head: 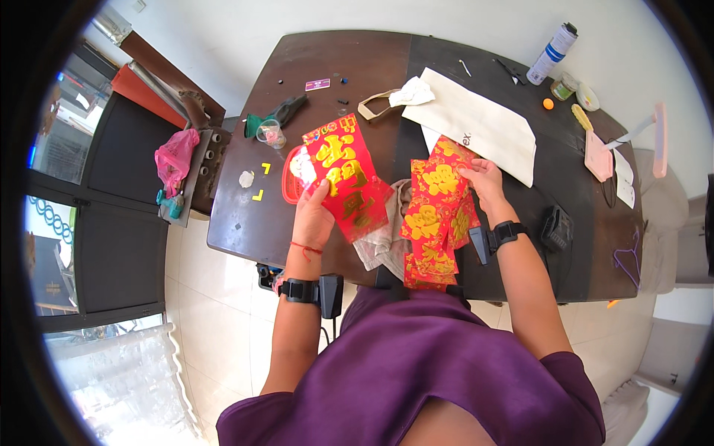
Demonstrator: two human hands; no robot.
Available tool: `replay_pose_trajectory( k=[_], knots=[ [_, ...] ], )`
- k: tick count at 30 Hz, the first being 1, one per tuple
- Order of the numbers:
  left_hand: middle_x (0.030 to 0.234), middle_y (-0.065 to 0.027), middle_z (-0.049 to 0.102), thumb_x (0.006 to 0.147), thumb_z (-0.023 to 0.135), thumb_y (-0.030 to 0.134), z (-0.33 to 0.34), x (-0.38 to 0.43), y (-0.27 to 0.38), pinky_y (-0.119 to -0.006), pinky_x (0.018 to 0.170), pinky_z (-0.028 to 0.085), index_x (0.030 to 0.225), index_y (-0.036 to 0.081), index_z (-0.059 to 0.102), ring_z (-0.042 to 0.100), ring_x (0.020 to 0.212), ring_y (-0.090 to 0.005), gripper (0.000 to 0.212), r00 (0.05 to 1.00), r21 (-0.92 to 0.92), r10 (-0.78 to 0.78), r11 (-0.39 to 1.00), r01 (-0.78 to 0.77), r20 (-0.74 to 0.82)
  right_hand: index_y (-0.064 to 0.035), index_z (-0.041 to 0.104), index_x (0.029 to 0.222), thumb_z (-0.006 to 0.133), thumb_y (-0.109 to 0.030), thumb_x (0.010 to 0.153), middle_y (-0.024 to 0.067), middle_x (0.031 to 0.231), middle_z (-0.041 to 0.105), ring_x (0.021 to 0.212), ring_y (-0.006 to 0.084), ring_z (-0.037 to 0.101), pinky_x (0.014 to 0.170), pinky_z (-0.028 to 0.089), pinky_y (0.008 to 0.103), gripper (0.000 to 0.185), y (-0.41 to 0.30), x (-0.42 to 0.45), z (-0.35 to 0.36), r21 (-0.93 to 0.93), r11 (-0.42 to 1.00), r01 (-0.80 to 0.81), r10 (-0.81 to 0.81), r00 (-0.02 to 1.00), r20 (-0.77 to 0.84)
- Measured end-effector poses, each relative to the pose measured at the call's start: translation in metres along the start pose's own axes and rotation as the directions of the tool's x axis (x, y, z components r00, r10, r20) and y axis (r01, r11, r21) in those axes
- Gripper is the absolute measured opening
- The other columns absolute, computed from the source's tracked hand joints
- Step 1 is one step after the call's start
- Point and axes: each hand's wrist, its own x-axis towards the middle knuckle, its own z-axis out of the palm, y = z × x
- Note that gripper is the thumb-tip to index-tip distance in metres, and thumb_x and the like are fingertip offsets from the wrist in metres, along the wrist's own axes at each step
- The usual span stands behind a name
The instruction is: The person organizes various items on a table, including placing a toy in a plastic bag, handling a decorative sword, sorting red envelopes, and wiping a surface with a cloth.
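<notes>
My left hand (314, 217) holds red paper envelopes with raised gold characters (348, 173), thumb on top, above the left part of the table. Partly behind them is a red plastic basket (288, 181). My right hand (484, 177) pinches the upper right edge of a red envelope with gold characters (440, 181). More such red envelopes (429, 245) lie overlapped below it, down to the table's front edge; which of them my fingers hold cannot be told. A crumpled beige cloth (385, 245) lies between my hands, partly covered.
A cream fabric bag (474, 120) lies behind my right hand, with a crumpled white tissue (414, 92) at its left end. A clear plastic cup (271, 134) stands at the left. To the right are a black device (556, 227), a pink desk lamp (598, 155) and a spray can (552, 54).
</notes>
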Motion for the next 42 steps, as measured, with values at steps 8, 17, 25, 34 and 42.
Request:
replay_pose_trajectory(
  k=[8,17,25,34,42],
  knots=[
    [0.127,-0.0115,0.060,0.101,0.049,0.012,0.023,0.015,0.005,-0.039,0.099,0.049,0.128,0.000,0.051,0.061,0.115,-0.0227,0.030,0.997,0.150,0.043,0.988,-0.033,-0.070,-0.0003,0.051,0.117,0.072,0.000,0.082,0.0127,0.111,0.063,0.099,0.0192,0.063,0.087,0.053,0.0319,0.041,-0.103,-0.066,0.021,0.318,0.903,0.288,-0.319,0.947,0.050],
    [0.136,-0.0137,0.055,0.106,0.039,0.027,0.035,0.028,0.003,-0.041,0.103,0.046,0.140,-0.002,0.042,0.055,0.124,-0.0270,0.045,0.973,0.204,-0.042,0.979,-0.005,0.227,-0.0018,0.051,0.116,0.070,0.002,0.084,0.0102,0.108,0.063,0.100,0.0194,0.064,0.088,0.054,0.0337,0.038,-0.138,-0.094,0.062,0.430,0.900,-0.070,-0.162,0.862,0.480],
    [0.141,-0.0152,0.051,0.094,0.035,0.069,0.042,0.009,0.023,-0.043,0.106,0.041,0.142,0.000,0.041,0.051,0.129,-0.0288,0.085,0.899,0.201,-0.394,0.912,0.357,0.193,-0.0010,0.053,0.115,0.072,0.001,0.084,0.0091,0.107,0.063,0.098,0.0159,0.065,0.086,0.054,0.0281,0.037,-0.091,-0.085,0.076,0.161,0.984,0.075,-0.140,0.886,0.442],
    [0.137,-0.0098,0.056,0.103,0.040,0.038,0.041,0.014,0.003,-0.045,0.106,0.041,0.139,0.004,0.047,0.053,0.126,-0.0278,0.050,0.850,-0.100,-0.360,0.899,0.426,0.384,-0.0027,0.053,0.124,0.060,-0.002,0.094,0.0133,0.117,0.064,0.108,0.0207,0.064,0.092,0.055,0.0313,0.031,-0.108,-0.102,0.034,0.632,0.626,-0.457,-0.164,0.715,0.679],
    [0.138,-0.0139,0.054,0.102,0.044,0.028,0.040,0.011,-0.004,-0.045,0.106,0.042,0.138,0.001,0.046,0.052,0.128,-0.0297,0.045,0.914,0.006,-0.390,0.920,0.391,0.112,-0.0016,0.055,0.117,0.063,0.002,0.091,0.0108,0.111,0.065,0.102,0.0179,0.066,0.088,0.055,0.0288,0.027,-0.101,-0.116,0.033,0.647,0.654,-0.393,-0.158,0.765,0.624]
  ],
)
